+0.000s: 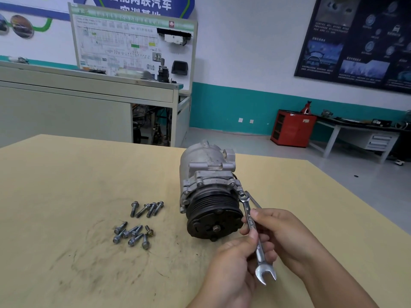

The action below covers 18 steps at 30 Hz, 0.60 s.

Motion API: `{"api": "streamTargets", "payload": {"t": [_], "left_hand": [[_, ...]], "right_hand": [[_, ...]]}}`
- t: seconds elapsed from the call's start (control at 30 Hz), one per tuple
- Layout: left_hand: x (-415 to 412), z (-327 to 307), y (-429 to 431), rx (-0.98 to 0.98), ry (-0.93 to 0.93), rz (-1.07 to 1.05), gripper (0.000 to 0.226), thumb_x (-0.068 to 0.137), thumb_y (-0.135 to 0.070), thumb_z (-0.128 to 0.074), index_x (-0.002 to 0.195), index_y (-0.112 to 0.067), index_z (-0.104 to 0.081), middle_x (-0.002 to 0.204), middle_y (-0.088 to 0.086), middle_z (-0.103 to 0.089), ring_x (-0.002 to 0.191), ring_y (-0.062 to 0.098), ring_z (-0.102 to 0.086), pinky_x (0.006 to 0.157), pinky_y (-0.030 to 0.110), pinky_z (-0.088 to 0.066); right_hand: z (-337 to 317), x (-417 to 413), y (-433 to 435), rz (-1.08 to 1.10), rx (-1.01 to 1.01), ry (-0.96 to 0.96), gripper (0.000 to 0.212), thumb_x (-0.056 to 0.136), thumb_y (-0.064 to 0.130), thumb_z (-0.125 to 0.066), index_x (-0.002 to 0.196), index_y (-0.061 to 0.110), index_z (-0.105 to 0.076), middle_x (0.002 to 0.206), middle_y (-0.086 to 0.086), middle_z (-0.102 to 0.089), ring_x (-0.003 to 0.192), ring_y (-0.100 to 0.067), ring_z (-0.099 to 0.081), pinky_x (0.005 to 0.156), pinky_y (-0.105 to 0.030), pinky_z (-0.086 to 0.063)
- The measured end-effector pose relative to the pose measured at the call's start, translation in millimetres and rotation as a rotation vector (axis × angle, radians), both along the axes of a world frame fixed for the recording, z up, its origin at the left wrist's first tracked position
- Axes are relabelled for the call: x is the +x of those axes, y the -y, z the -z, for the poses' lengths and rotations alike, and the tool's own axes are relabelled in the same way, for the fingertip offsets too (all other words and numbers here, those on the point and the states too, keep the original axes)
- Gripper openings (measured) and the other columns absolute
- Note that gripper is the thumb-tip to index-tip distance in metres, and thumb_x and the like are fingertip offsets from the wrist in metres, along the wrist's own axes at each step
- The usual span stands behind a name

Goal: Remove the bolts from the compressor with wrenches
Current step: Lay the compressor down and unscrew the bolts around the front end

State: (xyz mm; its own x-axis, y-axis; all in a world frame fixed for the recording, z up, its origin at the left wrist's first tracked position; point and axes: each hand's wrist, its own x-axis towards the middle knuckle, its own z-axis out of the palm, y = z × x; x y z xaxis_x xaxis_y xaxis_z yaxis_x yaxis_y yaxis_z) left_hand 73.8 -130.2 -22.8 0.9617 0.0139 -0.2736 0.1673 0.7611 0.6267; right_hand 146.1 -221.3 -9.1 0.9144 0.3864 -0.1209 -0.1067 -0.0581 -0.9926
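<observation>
Two bare hands meet low and right of centre, both holding one silver wrench (250, 220). The left hand (231, 263) grips the lower part of the shaft, its thumb pressed on top. The right hand (282, 232) pinches the shaft higher up, its fingers (258, 215) curled round it. The wrench's open-jawed end points back at the viewer, and its far end sits on a bolt (241, 193) at the right edge of the compressor (209, 174). A second slim metal bar (254, 201) pokes out just behind the wrench; what it is cannot be told.

The compressor lies on its side, a little right of centre on the bench (66, 185). It has a grey metal body, and its black grooved pulley (213, 221) faces the viewer.

To its left, loose bolts lie on the bench in two groups. Four bolts (148, 208) sit close together nearer the compressor. A looser heap of several more (133, 234) lies just in front of them. The bench top is pale yellow with dark smudges.

Beyond the bench on the left stands a long grey cabinet (66, 107), with a white wiring-diagram board (133, 41) upright on top of it. On the right, a red cabinet (293, 127) stands against a white and teal wall. A grey work table (355, 130) is beside it, and a dark poster (360, 41) hangs above.
</observation>
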Motion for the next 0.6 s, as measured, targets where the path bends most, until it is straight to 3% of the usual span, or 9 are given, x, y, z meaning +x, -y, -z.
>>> {"api": "streamTargets", "payload": {"t": [0.1,0.2,0.37,0.47,0.6], "left_hand": [[1,1,1,-0.031,-0.034,-0.008,0.048,0.093,-0.003,-0.052,0.047,0.004,-0.067,0.048,0.015,-0.059,0.034,0.018,-0.056,0.037,0.02,-0.048],[0,2,1,-0.072,-0.093,-0.013,0.04,0.094,-0.004,-0.051,0.058,0.008,-0.064,0.045,0.013,-0.057,0.03,0.016,-0.052,0.035,0.019,-0.047],[1,5,4,-0.118,-0.159,0.029,0.032,0.096,-0.011,-0.05,0.068,0.003,-0.059,0.045,0.008,-0.051,0.03,0.012,-0.046,0.046,0.026,-0.049],[3,4,7,-0.165,-0.188,0.046,0.035,0.098,-0.016,-0.047,0.066,-0.002,-0.056,0.045,0.005,-0.046,0.033,0.011,-0.041,0.057,0.028,-0.04],[7,5,17,-0.082,-0.197,0.003,0.038,0.098,-0.019,-0.048,0.064,-0.005,-0.057,0.045,0.003,-0.049,0.041,0.013,-0.044,0.053,0.025,-0.035]], "right_hand": [[1,4,5,-0.08,0.002,-0.075,0.026,0.087,0.018,-0.054,0.078,-0.001,-0.069,0.071,-0.016,-0.069,0.054,-0.021,-0.05,0.046,-0.023,-0.045],[2,6,4,-0.114,0.027,-0.145,0.028,0.074,0.024,-0.058,0.076,-0.002,-0.068,0.068,-0.016,-0.066,0.047,-0.015,-0.052,0.045,-0.023,-0.046],[4,3,0,-0.101,0.097,-0.252,0.024,0.075,0.022,-0.058,0.074,-0.002,-0.059,0.053,-0.011,-0.057,0.032,-0.01,-0.041,0.032,-0.018,-0.037],[5,4,1,-0.076,0.068,-0.271,0.023,0.083,0.022,-0.055,0.075,0.0,-0.057,0.049,-0.009,-0.054,0.028,-0.011,-0.038,0.028,-0.015,-0.032],[6,7,6,-0.072,-0.025,-0.238,0.022,0.078,0.027,-0.059,0.069,0.007,-0.059,0.047,-0.004,-0.048,0.028,-0.01,-0.033,0.03,-0.012,-0.026]]}}
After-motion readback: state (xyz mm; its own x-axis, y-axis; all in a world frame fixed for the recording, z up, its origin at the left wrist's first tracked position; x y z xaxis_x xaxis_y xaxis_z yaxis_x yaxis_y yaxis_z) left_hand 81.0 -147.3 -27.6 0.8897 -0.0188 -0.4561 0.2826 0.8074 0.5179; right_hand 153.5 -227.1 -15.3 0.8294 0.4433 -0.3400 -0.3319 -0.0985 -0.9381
